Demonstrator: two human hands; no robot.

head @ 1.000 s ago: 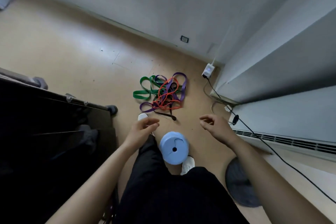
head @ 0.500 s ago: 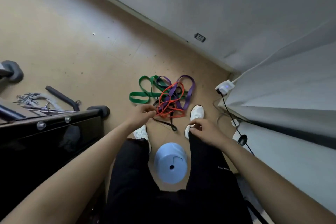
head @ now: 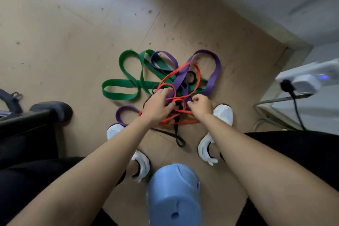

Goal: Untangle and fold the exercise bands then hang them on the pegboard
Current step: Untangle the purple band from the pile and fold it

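Task barely begun, I judge. The tangle of green, purple, orange and black bands lies on the floor, near and centre; none is separated, folded or hung. My left hand grips the orange band; my right hand curls its fingers at the knot, hold unclear.

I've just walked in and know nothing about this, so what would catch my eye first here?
First, the bright tangle of exercise bands on the floor in the middle, green band looping left, purple band arcing right, orange band winding through. The left hand and right hand grip its near edge. A pale blue plastic object sits at the bottom edge, near the white shoes.
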